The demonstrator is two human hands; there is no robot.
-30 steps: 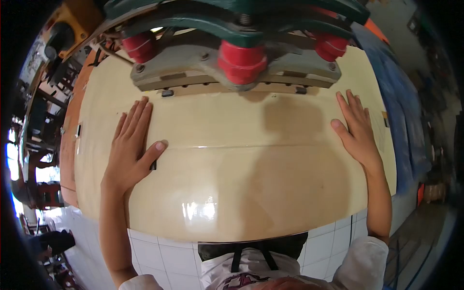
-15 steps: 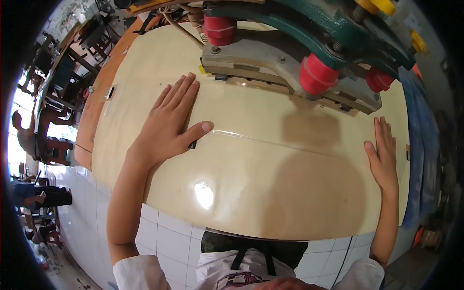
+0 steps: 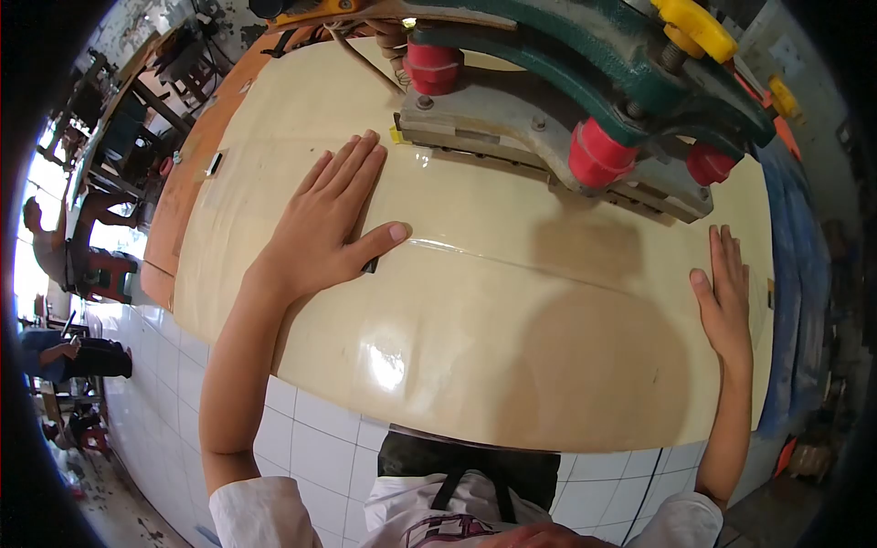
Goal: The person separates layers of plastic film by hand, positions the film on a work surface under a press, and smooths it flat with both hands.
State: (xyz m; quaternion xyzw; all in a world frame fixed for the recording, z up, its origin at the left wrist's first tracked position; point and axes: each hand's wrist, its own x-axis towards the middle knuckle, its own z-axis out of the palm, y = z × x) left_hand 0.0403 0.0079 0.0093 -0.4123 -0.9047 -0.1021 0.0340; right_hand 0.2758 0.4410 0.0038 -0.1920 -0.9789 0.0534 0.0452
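Both palms lie flat on a glossy cream sheet [image 3: 438,338] that covers the table. My left hand [image 3: 324,219] has its fingers stretched forward and its thumb out to the side, over a small black piece [image 3: 370,266]. On the right part of the sheet, my right hand [image 3: 726,297] rests with fingers extended and thumb apart. Neither hand holds anything. Between and beyond them stands a press with a green frame [image 3: 585,82], red knobs [image 3: 603,153] and a long grey metal bar [image 3: 512,137] close over the sheet.
Yellow knobs [image 3: 699,29] top the press. Blue material [image 3: 797,292] hangs along the right edge. A wooden table edge [image 3: 174,219] shows on the left. Farther left, one person [image 3: 55,247] sits near a red stool [image 3: 111,276] and another person [image 3: 68,354] is below.
The view has turned leftward, so the press now appears tilted and farther right. Both hands stay flat on the sheet. The black strips under the bar's front edge no longer show.
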